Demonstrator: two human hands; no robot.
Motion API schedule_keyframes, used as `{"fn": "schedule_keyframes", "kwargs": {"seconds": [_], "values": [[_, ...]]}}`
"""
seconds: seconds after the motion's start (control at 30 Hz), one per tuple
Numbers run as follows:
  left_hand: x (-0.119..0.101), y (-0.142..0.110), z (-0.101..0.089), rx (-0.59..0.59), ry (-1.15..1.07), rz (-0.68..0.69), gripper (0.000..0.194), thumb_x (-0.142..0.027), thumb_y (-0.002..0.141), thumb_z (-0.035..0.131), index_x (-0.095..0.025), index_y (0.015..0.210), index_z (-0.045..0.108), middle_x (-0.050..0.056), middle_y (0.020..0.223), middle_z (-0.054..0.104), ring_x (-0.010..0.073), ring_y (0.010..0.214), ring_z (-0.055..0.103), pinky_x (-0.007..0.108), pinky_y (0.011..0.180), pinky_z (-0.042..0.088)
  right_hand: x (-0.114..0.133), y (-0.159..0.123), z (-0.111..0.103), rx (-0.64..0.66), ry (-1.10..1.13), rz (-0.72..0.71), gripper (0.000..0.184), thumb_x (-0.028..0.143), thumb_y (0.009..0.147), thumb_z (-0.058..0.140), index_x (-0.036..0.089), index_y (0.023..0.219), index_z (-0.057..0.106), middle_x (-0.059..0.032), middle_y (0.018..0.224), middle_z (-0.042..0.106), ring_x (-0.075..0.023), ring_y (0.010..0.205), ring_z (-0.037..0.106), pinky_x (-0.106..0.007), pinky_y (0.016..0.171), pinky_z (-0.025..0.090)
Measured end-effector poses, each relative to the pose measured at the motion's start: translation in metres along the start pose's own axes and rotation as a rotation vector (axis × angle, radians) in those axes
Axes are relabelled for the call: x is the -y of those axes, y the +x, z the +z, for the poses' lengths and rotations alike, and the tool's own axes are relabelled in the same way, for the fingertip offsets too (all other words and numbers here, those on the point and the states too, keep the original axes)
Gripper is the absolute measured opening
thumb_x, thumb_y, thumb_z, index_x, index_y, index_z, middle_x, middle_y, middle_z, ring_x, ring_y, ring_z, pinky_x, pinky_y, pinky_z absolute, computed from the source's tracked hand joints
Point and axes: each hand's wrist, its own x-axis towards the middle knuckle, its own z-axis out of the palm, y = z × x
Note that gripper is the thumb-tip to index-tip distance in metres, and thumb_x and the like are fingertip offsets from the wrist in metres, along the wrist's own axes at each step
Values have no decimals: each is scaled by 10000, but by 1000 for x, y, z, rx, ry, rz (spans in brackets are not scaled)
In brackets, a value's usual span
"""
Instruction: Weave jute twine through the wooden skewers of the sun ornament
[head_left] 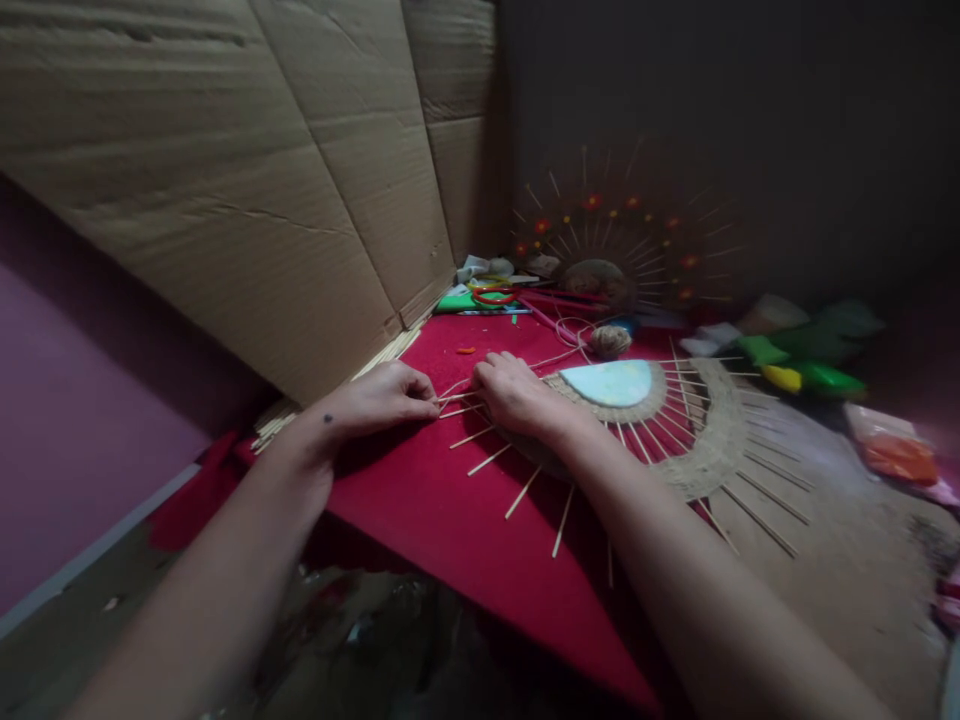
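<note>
So the left hand (394,392) has thumb and finger pinched together at the stick tips on the left end of a half-round woven piece made of tan twine and thin pale wooden sticks (726,420). Can't tell if it's got some twine in that pinch too. Right hand (514,395) is curled over that same end, gripping the weave, though its fingertips are mostly hidden.

The piece itself lies flat, mostly on a bright red cloth (435,480) covering the surface, with its right side reaching onto a bare brownish part. Its sticks fan out toward the near edge, and a pale blue half-disc (611,383) sits in the middle, straight side facing the far edge. Just behind that is a small ball of tan twine (610,341), with a thin strand running toward the right hand.

Near the far left corner there's a pair of orange-red-handled scissors (495,296) and a little orange scrap (466,350). A bundle of pale sticks (382,357) lines the left edge, under a big brown cardboard sheet (315,180). At the far edge stands a dim flowered stick fan (600,275); shiny green packets (832,380) lie toward the far right corner.
</note>
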Motion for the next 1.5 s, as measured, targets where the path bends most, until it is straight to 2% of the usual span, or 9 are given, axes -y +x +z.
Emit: {"fn": "schedule_keyframes", "kwargs": {"seconds": [0.17, 0.4, 0.57, 0.67, 0.77, 0.97, 1.07, 1.27, 1.5], "values": [[-2, -6, 4, -53, 20, 11, 318, -454, 715, 568, -155, 705, 676, -15, 586, 560, 105, 556, 461, 213, 522, 330, -2, 0, -2, -13, 104, 28, 165, 141, 903, 438, 153, 913, 602, -101, 987, 577, -198, 903, 472, -302, 763, 380], [-10, -16, 18, -240, 100, 50, 240, -366, 724, 579, -172, 738, 720, 8, 650, 667, 122, 603, 551, 226, 592, 390, -8, 3, 6, -86, 175, 57, 142, 150, 901, 444, 172, 880, 583, -90, 975, 566, -198, 912, 474, -295, 768, 393], [-18, -21, 30, -362, 131, -100, 192, -341, 726, 601, -199, 687, 724, -4, 521, 633, 130, 515, 527, 242, 524, 362, -8, 4, 7, -100, 165, 69, 137, 147, 892, 457, 173, 892, 591, -92, 976, 565, -203, 896, 472, -311, 766, 395], [-21, -22, 36, -372, 67, -201, 211, -356, 733, 604, -190, 670, 719, 8, 477, 617, 141, 474, 529, 251, 491, 353, -7, 4, 7, -103, 153, 76, 134, 149, 890, 465, 173, 883, 596, -95, 973, 570, -205, 892, 474, -313, 769, 394], [-27, -24, 41, -374, 92, -217, 251, -370, 761, 575, -189, 647, 709, 22, 489, 631, 148, 473, 537, 258, 492, 352, -8, 4, 8, -110, 149, 77, 137, 147, 888, 469, 169, 877, 604, -100, 969, 577, -207, 884, 477, -311, 773, 393], [-43, -21, 43, -396, 331, -124, 306, -381, 833, 493, -226, 770, 749, 65, 735, 733, 194, 643, 605, 282, 585, 361, -8, 6, 8, -115, 255, 93, 161, 136, 866, 484, 164, 852, 641, -95, 939, 586, -207, 877, 483, -315, 789, 385], [-53, -7, 39, -385, 377, -83, 311, -361, 841, 479, -213, 776, 745, 71, 736, 725, 198, 654, 598, 284, 581, 345, -7, 5, 3, -111, 329, 99, 162, 123, 846, 509, 151, 803, 663, -73, 872, 589, -181, 833, 498, -281, 764, 380], [-70, 17, 39, -348, 275, 117, 272, -250, 827, 447, -167, 784, 702, 48, 702, 682, 164, 626, 563, 264, 602, 368, -12, 0, -5, -124, 436, 94, 218, 37, 751, 493, 146, 743, 681, -19, 780, 605, -135, 734, 530, -224, 677, 388], [-54, 11, 33, -339, -20, 261, 264, -344, 822, 498, -150, 836, 676, 31, 749, 675, 145, 684, 576, 236, 638, 431, -18, 0, 2, -134, 680, -4, 287, 17, 738, 472, 148, 785, 722, -5, 781, 684, -150, 796, 595, -236, 747, 420]]}}
